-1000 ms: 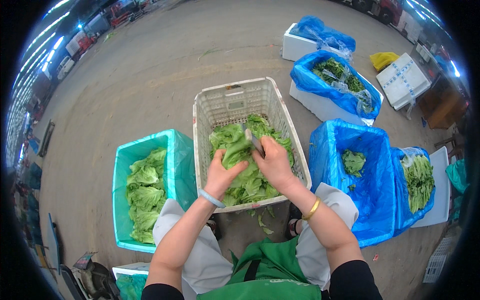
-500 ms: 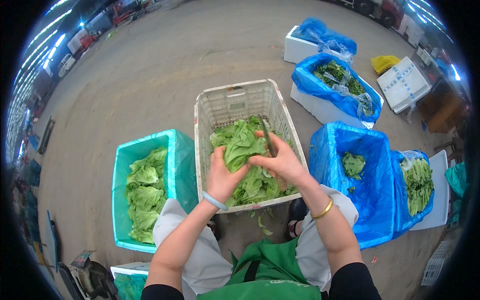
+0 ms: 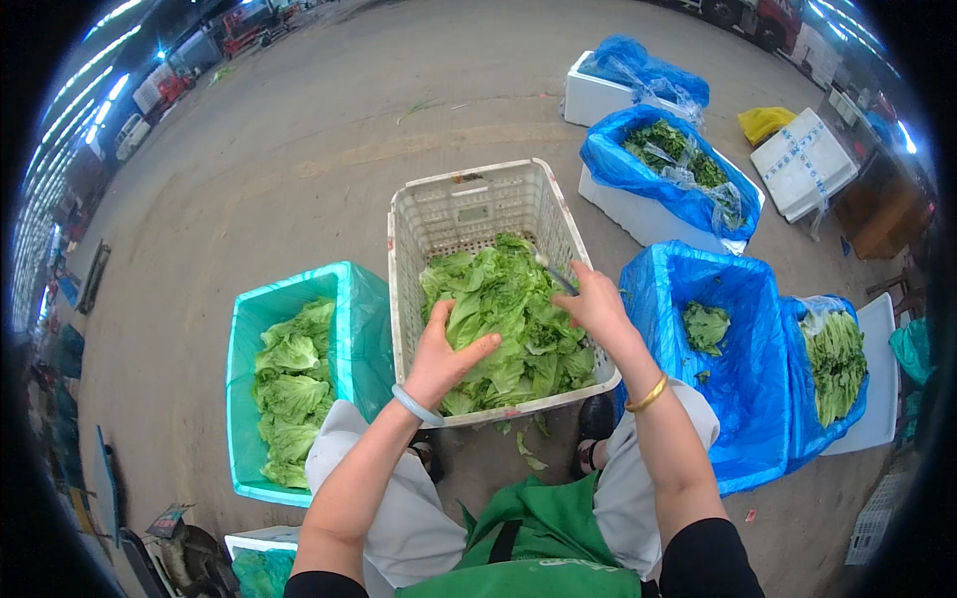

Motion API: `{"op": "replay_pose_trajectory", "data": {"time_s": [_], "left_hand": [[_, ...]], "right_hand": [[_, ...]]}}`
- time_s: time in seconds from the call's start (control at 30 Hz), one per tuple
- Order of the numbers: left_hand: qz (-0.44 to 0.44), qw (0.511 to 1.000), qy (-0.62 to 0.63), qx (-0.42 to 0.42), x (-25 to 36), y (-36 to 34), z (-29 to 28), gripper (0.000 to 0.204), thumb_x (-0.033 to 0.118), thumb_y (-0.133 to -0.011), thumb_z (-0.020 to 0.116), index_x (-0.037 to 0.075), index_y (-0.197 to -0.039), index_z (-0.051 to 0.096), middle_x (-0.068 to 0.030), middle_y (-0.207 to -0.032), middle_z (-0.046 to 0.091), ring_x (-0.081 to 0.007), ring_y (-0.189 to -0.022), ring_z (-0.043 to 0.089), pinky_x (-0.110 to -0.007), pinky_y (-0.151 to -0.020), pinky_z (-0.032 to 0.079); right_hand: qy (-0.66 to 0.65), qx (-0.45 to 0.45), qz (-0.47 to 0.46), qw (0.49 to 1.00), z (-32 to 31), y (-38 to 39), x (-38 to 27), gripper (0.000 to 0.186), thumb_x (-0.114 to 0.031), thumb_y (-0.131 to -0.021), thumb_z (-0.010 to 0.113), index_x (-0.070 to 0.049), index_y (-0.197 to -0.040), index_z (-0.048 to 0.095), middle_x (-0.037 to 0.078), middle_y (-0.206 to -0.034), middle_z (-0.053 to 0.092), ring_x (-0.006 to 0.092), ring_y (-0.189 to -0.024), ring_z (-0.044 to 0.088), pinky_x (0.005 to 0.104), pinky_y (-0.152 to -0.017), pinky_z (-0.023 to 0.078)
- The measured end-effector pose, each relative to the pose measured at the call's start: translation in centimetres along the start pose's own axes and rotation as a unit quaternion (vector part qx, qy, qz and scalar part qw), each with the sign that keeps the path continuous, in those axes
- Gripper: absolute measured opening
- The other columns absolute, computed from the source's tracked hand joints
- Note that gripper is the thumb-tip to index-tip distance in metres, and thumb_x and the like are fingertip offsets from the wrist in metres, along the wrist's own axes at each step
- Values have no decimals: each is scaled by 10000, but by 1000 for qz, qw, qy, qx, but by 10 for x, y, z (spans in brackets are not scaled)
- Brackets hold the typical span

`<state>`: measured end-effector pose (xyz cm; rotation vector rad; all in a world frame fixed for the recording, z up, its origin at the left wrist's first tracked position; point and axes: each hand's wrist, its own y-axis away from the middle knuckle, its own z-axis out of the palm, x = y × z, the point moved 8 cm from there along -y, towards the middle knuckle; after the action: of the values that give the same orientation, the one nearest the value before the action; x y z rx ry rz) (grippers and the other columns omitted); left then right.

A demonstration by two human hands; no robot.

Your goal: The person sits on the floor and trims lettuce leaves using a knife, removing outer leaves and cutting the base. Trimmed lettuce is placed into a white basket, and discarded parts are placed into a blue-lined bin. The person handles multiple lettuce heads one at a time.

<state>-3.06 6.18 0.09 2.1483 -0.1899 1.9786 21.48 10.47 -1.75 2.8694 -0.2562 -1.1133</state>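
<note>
A white plastic crate [image 3: 406, 289] stands before me, with loose green lettuce [image 3: 488, 299] heaped inside. My left hand [image 3: 447, 354] rests over the near left part of the heap, thumb and fingers apart. Whether its fingertips touch the leaves is hard to tell. Above the crate's right side, my right hand [image 3: 598, 307] is closed around a small knife [image 3: 561, 281], its narrow blade pointing up and left. Most of the handle is hidden in the fingers.
A teal-lined box [image 3: 349, 329] of lettuce heads stands left. To the right are a blue-lined box [image 3: 743, 399] with one small head [image 3: 706, 327], and another holding long leafy greens [image 3: 833, 367]. White foam boxes [image 3: 638, 211] with blue liners sit farther back. Leaf scraps [image 3: 528, 453] lie between my feet.
The lettuce that was between both hands now lies on the heap. My left hand has opened, and my right hand has drawn away to the right with the knife.
</note>
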Motion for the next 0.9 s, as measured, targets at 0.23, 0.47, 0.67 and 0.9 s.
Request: {"op": "replay_pose_trajectory", "data": {"time_s": [0.23, 0.47, 0.67, 0.9], "left_hand": [[154, 909, -374, 102, 26, 13, 5, 712, 238, -732, 842, -6, -1278, 456, -186, -1184, 550, -353, -1021, 620, -406, -865, 524], [178, 892, -406, 83, 34, 11, 16, 700, 254, -739, 825, 3, -1280, 460, -211, -1168, 526, -418, -1032, 593, -454, -837, 516], [149, 910, -383, 60, 34, 17, 14, 690, 254, -774, 810, -6, -1294, 439, -210, -1199, 548, -362, -1061, 608, -412, -893, 510], [60, 995, -78, 13, 7, 5, -7, 671, 214, -804, 833, 5, -1296, 428, -127, -1162, 632, -188, -1065, 612, -328, -921, 504]], "right_hand": [[-314, -63, -105, 941, 3, 54, -76, 610, -235, -762, 840, -20, -1275, 589, 72, -805, 604, 110, -659, 550, 267, -610, 456], [-192, 107, -220, 950, -1, 54, -90, 175, -97, -846, 732, -6, -921, 603, 109, -735, 554, 214, -636, 530, 345, -591, 431], [-112, 221, -115, 962, -42, 6, -24, 228, -162, -856, 711, 13, -966, 616, 224, -822, 644, 360, -682, 652, 428, -629, 493], [-101, 74, -85, 988, -25, 9, -15, 603, -258, -812, 797, 5, -1308, 577, 118, -800, 675, 152, -590, 599, 343, -518, 465]]}}
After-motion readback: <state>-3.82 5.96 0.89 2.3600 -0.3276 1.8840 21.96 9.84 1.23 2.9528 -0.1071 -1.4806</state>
